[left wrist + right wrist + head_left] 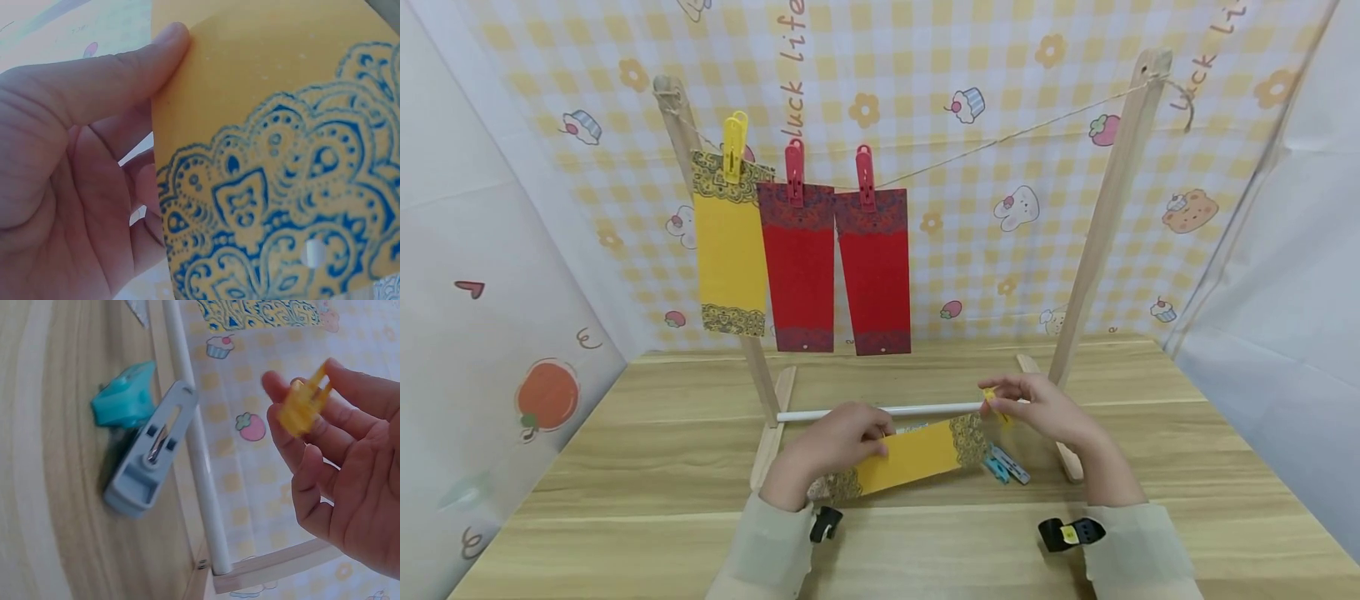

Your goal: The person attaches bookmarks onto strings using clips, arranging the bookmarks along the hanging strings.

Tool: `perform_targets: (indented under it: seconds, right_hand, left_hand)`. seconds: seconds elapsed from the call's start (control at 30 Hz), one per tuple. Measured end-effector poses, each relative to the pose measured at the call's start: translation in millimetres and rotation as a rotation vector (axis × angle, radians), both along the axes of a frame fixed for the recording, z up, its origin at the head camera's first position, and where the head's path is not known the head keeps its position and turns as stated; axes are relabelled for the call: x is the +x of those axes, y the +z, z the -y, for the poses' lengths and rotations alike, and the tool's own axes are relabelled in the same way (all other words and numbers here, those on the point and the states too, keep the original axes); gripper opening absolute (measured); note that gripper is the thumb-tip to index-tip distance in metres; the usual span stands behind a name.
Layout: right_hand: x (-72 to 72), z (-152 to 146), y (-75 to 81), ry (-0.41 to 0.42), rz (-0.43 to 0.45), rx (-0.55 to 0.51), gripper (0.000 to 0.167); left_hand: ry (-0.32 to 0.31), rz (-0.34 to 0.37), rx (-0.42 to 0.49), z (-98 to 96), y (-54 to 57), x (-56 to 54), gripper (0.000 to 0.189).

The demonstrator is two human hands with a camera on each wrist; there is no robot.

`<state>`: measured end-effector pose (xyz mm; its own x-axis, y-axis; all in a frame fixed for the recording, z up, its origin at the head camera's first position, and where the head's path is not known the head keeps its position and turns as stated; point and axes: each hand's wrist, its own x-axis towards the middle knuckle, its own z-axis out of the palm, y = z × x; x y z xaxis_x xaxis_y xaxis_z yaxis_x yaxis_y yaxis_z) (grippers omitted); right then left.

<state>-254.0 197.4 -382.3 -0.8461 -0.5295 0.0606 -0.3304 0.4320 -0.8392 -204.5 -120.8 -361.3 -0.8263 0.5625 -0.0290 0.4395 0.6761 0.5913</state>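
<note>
My left hand (842,437) pinches a yellow card (910,457) by its long edge, low over the table. In the left wrist view the thumb lies flat on the card (250,75), whose patterned end has a small punched hole. My right hand (1037,404) pinches a small yellow clothespin (301,409) between thumb and fingers, close to the card's far patterned end. Behind them, a yellow card (733,250) and two red cards, one in the middle (801,283) and one to the right (874,283), hang from a string (992,142) by clothespins.
Below my right hand, a teal clothespin (128,397) and a grey-blue clothespin (150,453) lie on the wooden table (1187,467). The string runs between a left wooden post (760,375) and a right one (1105,217). A white rod (805,415) joins the posts low down.
</note>
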Motion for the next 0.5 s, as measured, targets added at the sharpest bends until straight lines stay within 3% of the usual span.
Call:
perform_targets:
  seconds: [0.5]
  right_hand:
    - [13.6, 8.8, 22.0, -0.084, -0.089, -0.045, 0.042]
  left_hand:
    - [0.009, -0.057, 0.057, 5.1, 12.3, 3.0, 0.007]
